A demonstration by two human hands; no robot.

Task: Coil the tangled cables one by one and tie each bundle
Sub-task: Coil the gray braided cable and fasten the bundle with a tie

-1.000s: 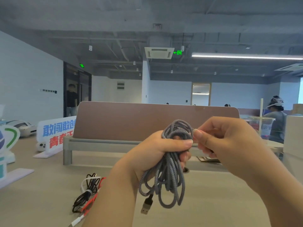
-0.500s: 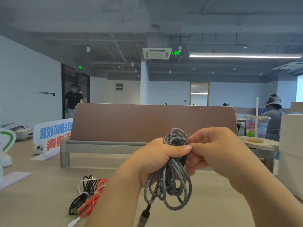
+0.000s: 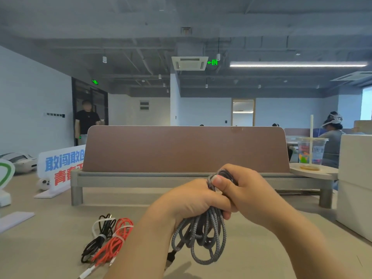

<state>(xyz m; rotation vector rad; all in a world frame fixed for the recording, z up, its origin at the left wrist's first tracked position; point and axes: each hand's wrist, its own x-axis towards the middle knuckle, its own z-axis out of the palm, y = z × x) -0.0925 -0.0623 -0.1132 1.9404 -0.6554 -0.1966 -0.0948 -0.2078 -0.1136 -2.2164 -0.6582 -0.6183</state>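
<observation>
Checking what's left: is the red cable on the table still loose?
No, the red cable lies coiled on the table, bound by a white tie.

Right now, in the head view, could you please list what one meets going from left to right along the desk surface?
Blue-and-red lettered white sign → tied black cable bundle → tied red cable bundle → grey braided cable coil gripped by both hands, left hand then right hand → clear plastic cup with straw → white box.

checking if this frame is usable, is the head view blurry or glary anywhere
Head view: hands and grey cable fairly sharp; ceiling light strip blown out with glare; a soft shadow on the desk under the cable; wide-angle bending at the edges.
</observation>
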